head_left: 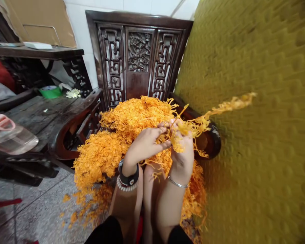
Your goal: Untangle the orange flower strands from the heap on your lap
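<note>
My right hand (183,154) is closed around a frilly orange sprig of what looks like artificial flowers (231,104). The sprig's long thin end sticks out to the right, past the hand. My left hand (146,144) meets it from the left, its fingers and thumb closed on strands of the same sprig; the fingertips are partly hidden. Beyond and below both hands, a big heap of similar orange pieces (142,110) fills a dark wooden chair and spreads around my knees. Loose bits hang under my hands.
The chair's curved armrests (66,145) flank the heap. At right rises a yellow-green textured panel (256,162). A dark wooden bench (27,110) on the left bears a pink-lidded clear bottle (14,137) and a green tape roll (51,92). Orange scraps (73,217) lie on the floor.
</note>
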`<action>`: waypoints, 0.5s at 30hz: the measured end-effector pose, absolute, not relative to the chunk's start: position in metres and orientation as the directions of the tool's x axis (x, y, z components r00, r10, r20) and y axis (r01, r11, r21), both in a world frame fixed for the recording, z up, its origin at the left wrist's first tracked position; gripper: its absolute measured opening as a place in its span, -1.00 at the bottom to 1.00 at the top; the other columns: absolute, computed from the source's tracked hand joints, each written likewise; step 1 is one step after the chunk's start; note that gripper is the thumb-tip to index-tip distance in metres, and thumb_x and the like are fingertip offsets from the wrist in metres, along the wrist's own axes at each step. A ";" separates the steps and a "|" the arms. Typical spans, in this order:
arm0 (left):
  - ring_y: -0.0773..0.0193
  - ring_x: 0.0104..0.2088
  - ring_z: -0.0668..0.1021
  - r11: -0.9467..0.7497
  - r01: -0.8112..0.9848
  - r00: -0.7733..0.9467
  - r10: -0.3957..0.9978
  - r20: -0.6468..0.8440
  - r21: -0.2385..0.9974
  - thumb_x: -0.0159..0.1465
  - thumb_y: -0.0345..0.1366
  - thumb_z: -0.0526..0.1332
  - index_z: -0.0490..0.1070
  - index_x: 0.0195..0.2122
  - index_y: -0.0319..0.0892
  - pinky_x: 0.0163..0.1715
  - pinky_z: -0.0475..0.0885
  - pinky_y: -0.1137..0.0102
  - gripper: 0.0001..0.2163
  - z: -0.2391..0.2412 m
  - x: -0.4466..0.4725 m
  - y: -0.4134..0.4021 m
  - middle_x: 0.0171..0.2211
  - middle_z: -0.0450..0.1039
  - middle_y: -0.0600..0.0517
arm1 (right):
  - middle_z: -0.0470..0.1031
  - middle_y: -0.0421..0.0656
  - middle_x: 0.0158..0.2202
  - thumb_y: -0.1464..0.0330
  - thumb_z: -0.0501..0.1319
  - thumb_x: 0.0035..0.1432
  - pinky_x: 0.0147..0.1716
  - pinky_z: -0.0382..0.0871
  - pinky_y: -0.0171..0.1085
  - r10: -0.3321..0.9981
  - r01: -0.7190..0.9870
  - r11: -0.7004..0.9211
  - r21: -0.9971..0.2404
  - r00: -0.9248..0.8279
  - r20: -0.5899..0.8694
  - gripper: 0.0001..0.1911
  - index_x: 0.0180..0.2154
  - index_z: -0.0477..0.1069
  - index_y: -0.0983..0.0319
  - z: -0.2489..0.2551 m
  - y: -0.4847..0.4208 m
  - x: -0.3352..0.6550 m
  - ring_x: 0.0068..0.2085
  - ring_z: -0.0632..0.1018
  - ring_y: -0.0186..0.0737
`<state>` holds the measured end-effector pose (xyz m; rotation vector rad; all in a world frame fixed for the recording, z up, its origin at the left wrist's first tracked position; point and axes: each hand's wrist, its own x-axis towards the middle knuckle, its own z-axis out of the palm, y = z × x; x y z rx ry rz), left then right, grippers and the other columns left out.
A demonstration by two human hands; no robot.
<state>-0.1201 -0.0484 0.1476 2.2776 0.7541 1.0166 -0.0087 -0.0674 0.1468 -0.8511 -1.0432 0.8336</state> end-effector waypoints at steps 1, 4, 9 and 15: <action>0.13 -0.17 0.52 -0.706 0.222 0.581 0.649 0.490 0.673 0.17 -0.22 0.19 0.44 -0.16 -0.20 -0.16 0.38 0.27 -0.75 0.147 -0.122 -0.047 -0.20 0.50 -0.08 | 0.45 -0.14 -0.38 0.27 0.23 -0.05 -0.29 0.43 -0.18 0.874 -0.166 0.440 -0.883 0.304 0.379 -0.85 -0.41 0.30 0.13 0.145 -0.067 -0.007 -0.22 0.52 -0.13; 0.19 -0.12 0.51 -0.669 0.064 0.634 0.601 0.488 0.741 0.15 -0.20 0.23 0.43 -0.09 -0.16 -0.09 0.38 0.30 -0.69 0.144 -0.130 -0.044 -0.10 0.49 -0.05 | 0.43 -0.12 -0.34 0.22 0.16 0.01 -0.28 0.43 -0.16 0.826 -0.135 0.503 -0.854 0.365 0.429 -0.86 -0.37 0.29 0.12 0.143 -0.068 -0.001 -0.23 0.51 -0.14; 0.33 -0.29 0.54 -0.533 -0.086 0.622 0.632 0.463 0.842 0.27 -0.23 0.09 0.47 -0.13 -0.13 -0.22 0.42 0.38 -0.76 0.146 -0.139 -0.044 -0.19 0.53 -0.01 | 0.43 -0.13 -0.35 0.17 -0.08 0.17 -0.26 0.45 -0.12 0.805 0.027 0.487 -0.873 0.375 0.460 -0.75 -0.33 0.29 0.11 0.147 -0.068 0.009 -0.27 0.53 -0.17; 0.38 -0.48 0.46 -0.535 -0.084 0.208 0.815 0.540 0.841 0.29 -0.15 0.03 0.40 -0.47 -0.17 -0.44 0.34 0.45 -0.70 0.146 -0.123 -0.042 -0.55 0.39 0.08 | 0.52 -0.17 -0.17 0.17 -0.12 0.20 -0.24 0.47 -0.12 0.869 0.742 0.285 -0.607 0.066 0.490 -0.63 -0.12 0.39 0.04 0.139 -0.073 0.023 -0.15 0.54 -0.20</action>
